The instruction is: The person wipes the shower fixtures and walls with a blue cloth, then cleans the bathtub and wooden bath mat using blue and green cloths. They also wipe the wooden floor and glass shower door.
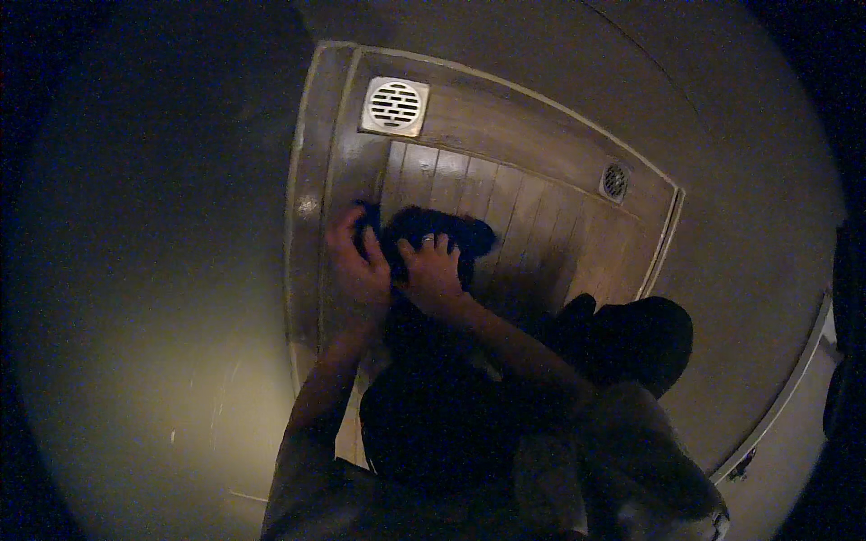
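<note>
My right hand (433,274) presses on a dark, soft-looking item (433,223), perhaps cloth or a shoe; a ring shows on one finger. To its left, my left hand (358,257) curves its fingers around a dark part close by, blurred. Whether that part belongs to the same item, I cannot tell. Beneath both lies a floor of narrow wood-look strips (487,182). My dark-clothed knees and lap fill the lower middle, and shadow hides the item's lower edge.
A square metal floor drain with a round slotted grate (394,106) lies beyond my hands. A second, smaller drain (614,181) is to the right. Smooth walls (223,406) rise at the left and beyond the floor. A pale edge strip (778,406) runs at far right.
</note>
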The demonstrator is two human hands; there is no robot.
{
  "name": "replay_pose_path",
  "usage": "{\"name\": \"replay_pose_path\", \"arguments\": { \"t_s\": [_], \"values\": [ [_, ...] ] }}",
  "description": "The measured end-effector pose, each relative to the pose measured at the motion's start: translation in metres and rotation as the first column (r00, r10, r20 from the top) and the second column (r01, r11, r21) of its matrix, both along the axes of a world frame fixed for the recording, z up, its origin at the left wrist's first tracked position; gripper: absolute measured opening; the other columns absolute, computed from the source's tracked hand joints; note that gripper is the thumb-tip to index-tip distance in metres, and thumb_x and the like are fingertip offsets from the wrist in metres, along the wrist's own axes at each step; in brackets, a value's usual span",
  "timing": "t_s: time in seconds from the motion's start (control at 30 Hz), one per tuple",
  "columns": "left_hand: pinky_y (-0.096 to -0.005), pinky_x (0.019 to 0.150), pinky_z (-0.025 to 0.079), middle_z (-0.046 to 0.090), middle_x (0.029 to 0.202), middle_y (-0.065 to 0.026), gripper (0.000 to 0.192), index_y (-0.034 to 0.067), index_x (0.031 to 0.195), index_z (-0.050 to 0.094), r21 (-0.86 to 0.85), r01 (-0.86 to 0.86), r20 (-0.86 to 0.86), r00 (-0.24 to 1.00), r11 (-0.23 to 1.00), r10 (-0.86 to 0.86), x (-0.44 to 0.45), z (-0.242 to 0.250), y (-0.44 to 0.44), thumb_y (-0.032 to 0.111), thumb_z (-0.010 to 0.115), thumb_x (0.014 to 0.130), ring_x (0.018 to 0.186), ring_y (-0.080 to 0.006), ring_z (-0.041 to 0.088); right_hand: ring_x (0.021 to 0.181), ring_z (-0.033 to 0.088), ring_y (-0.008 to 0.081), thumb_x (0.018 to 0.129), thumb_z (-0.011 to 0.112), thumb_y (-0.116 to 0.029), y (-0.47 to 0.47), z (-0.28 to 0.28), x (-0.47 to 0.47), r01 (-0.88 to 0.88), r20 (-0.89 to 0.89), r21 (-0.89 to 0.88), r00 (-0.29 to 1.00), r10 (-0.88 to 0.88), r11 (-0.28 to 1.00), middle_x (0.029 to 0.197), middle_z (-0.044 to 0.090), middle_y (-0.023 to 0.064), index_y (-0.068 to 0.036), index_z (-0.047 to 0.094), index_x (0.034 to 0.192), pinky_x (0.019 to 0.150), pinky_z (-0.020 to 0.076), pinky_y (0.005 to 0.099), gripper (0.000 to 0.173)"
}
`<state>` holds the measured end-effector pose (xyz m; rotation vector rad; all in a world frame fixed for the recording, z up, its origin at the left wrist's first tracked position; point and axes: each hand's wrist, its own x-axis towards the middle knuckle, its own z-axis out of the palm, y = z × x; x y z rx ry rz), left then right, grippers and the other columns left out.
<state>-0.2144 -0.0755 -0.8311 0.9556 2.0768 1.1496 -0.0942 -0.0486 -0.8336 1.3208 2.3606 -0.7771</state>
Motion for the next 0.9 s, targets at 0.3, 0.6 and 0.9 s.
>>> {"name": "replay_pose_path", "arguments": {
  "t_s": [0.3, 0.6, 0.9],
  "values": [
    [-0.0523, 0.114, 0.023, 0.024, 0.150, -0.0297, 0.073, 0.000, 0.147, 0.029, -0.021, 0.465, -0.303, 0.841, 0.885, -0.449, 0.030, -0.077, 0.095, 0.032, 0.062, 0.090, 0.139, -0.0461, 0.025, 0.115, 0.050, 0.0437, 0.076, 0.070, -0.008, 0.079, -0.064, 0.178, 0.763, -0.431, 0.358, 0.647, -0.629, 0.539, 0.135, 0.050, 0.0261, -0.011, 0.062, 0.121, 0.101, 0.0416, 0.0478, 0.047],
    [-0.0591, 0.114, 0.016, 0.014, 0.154, -0.0322, 0.090, 0.002, 0.150, 0.025, -0.336, 0.435, -0.541, 0.638, 0.836, -0.549, 0.032, -0.137, 0.086, 0.058, 0.056, 0.087, 0.142, -0.0489, 0.015, 0.132, 0.036, 0.0446, 0.073, 0.073, -0.039, -0.031, -0.070, 0.090, 0.889, 0.025, -0.429, 0.188, -0.982, 0.159, 0.153, 0.027, 0.0238, -0.019, 0.054, 0.132, 0.109, 0.0280, 0.0580, 0.065],
    [-0.0509, 0.114, 0.025, 0.027, 0.147, -0.0334, 0.086, -0.001, 0.145, 0.033, -0.202, 0.530, -0.565, 0.624, 0.824, -0.539, 0.044, -0.086, 0.093, 0.046, 0.070, 0.085, 0.136, -0.0476, 0.028, 0.122, 0.048, 0.0374, 0.080, 0.062, -0.015, 0.090, -0.090, 0.426, 0.646, -0.444, 0.388, 0.756, -0.481, 0.658, 0.146, 0.044, 0.0151, -0.013, 0.059, 0.125, 0.100, 0.0420, 0.0501, 0.046]
  ]
}}
